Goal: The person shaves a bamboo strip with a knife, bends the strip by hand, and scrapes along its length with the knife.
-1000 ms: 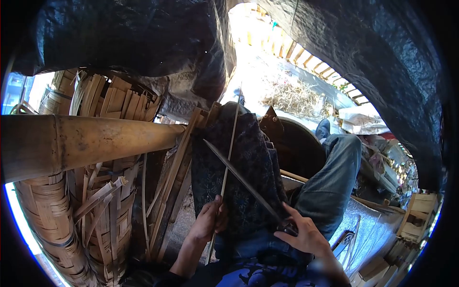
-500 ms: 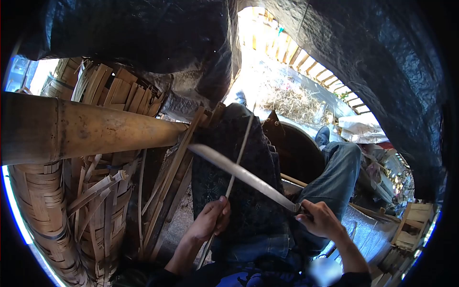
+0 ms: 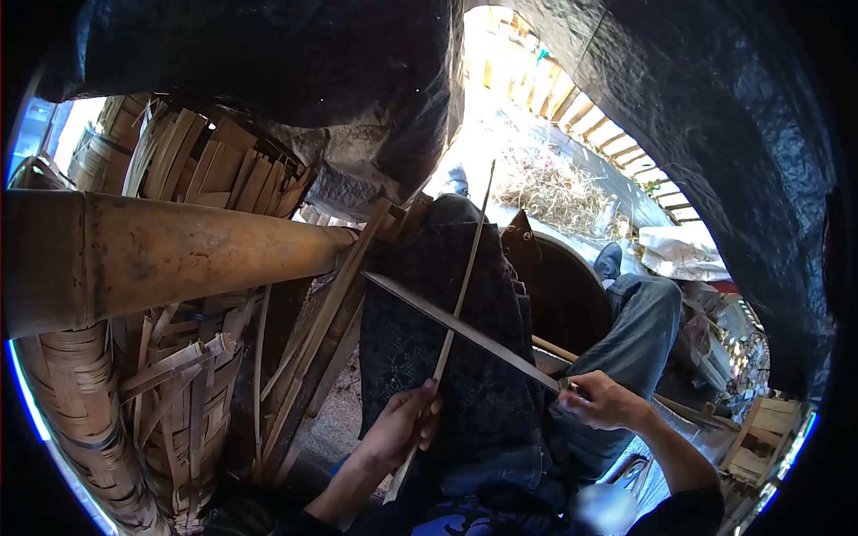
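My left hand (image 3: 400, 427) is closed round a thin pale strip (image 3: 466, 281) that slants up over the dark patterned cloth (image 3: 411, 348) on my leg. The strip's lower end comes out below the hand. In my right hand (image 3: 606, 402) is the handle of a long knife (image 3: 465, 330). Its blade points up and to the left and crosses the strip above my left hand, with the tip near the edge of the cloth. The handle is mostly hidden by my fingers.
A thick bamboo pole (image 3: 206, 250) juts in from the left, above woven baskets (image 3: 71, 393) and split slats. Beyond my bent right knee lies a dark round container (image 3: 572, 295). Black sheeting (image 3: 268, 54) hangs overhead. A small wooden crate (image 3: 760, 438) stands at the right.
The knife's broad face showed half a second ago; now the blade looks narrow. My right hand has moved right and up since the first frame. The strip and my left hand appear slightly further right.
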The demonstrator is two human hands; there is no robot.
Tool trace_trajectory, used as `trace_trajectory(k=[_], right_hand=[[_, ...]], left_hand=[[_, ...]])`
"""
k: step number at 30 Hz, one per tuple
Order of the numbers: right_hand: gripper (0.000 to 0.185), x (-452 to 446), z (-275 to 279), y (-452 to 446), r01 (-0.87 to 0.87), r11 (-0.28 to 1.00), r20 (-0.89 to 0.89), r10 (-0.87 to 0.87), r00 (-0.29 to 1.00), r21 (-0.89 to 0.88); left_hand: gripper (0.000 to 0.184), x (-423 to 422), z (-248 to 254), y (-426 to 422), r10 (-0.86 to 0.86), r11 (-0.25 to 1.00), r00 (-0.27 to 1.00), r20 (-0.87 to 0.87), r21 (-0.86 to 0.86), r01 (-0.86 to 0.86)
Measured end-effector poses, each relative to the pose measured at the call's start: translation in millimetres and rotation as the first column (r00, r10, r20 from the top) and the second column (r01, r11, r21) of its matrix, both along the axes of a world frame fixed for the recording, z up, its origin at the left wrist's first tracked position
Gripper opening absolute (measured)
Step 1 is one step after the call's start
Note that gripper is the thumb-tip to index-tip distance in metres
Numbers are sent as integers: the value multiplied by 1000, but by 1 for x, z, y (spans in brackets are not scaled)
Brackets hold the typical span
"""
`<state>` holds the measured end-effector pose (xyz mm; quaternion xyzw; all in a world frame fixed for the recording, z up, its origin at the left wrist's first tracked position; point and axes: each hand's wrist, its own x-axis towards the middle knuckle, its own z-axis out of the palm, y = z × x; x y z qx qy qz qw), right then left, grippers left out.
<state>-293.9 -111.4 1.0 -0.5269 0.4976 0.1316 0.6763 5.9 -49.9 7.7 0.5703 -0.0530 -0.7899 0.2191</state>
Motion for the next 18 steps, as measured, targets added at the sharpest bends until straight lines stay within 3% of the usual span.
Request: trace_trajectory(k=[1, 2, 5, 8, 10, 12, 15, 18], right_hand=[[49, 3, 4, 1, -32, 989, 61, 41, 997, -146], [49, 5, 6, 1, -30, 989, 67, 40, 997, -145], [40, 8, 8, 2, -42, 975, 113, 68, 991, -219], [33, 8, 6, 1, -67, 969, 34, 78, 996, -238], [33, 7, 10, -1, -40, 997, -55, 36, 998, -72], [34, 7, 7, 0, -76, 994, -136, 65, 989, -77], [33, 11, 6, 3, -150, 920, -199, 81, 977, -362], [35, 14, 3, 2, -160, 921, -205, 90, 975, -354]], left_hand=[[40, -1, 2, -2, 70, 996, 997, -29, 60, -68], [40, -1, 4, -4, 143, 984, 988, -53, 118, -136], [41, -2, 10, 4, 149, 966, 985, -89, 225, -126], [45, -7, 22, 9, 150, 931, 986, -74, 346, -116], [49, -4, 18, 16, 103, 935, 993, -52, 346, -79], [52, 1, 11, 20, -9, 981, 992, -128, 192, 34], [54, 3, 6, 20, 51, 979, 977, -206, 206, -7], [57, 5, 4, 19, 128, 960, 958, -257, 273, -55]])
